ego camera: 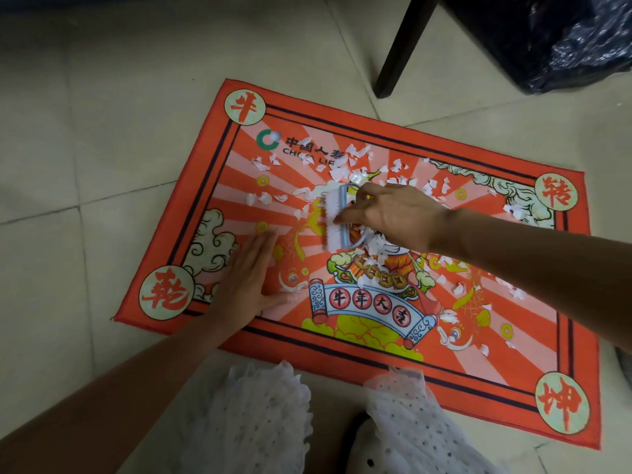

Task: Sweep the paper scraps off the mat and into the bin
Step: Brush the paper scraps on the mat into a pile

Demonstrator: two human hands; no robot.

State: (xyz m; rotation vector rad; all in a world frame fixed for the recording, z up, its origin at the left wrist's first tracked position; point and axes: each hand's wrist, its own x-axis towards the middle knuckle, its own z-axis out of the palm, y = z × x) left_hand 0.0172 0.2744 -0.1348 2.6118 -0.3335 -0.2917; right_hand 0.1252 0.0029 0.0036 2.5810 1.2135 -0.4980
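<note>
The light is dim, soft and even, with a warm cast over the tiled floor (68, 138). Shadows are faint; the top corners fall darkest. The bin liner (588, 46) shows small glints of glare. The brush (337, 217) and the right hand (393, 213) are smeared by motion blur. Wide-angle distortion bends the mat (513, 388) edges and tile lines.

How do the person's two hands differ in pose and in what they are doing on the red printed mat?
The left hand lies flat with straight fingers, pressing the red printed mat; the right hand curls round the pale blue scrubbing brush. The left hand sits near the mat's near-left corner; the right hand is over the middle, among white paper scraps. Both are bare.
</note>
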